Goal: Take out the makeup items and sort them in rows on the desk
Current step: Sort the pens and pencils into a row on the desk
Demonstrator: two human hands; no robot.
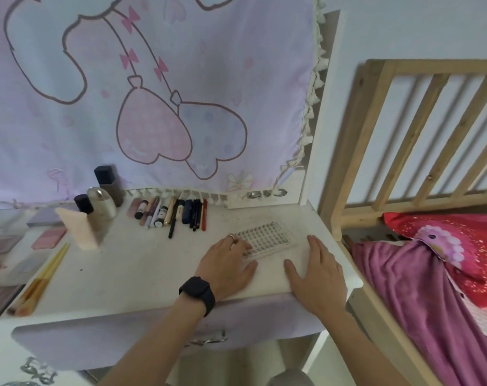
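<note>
Lash tray (267, 238) lies crosswise on the tabletop (142, 263), touched by the flat left hand (227, 264), with the open right hand (317, 274) just beside.

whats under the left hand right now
The left hand lies flat on the white desk, its fingertips covering the near left corner of the clear lash tray. Anything beneath the palm is hidden.

Left hand (226, 263), right hand (317, 275): flat, palms down.
</note>
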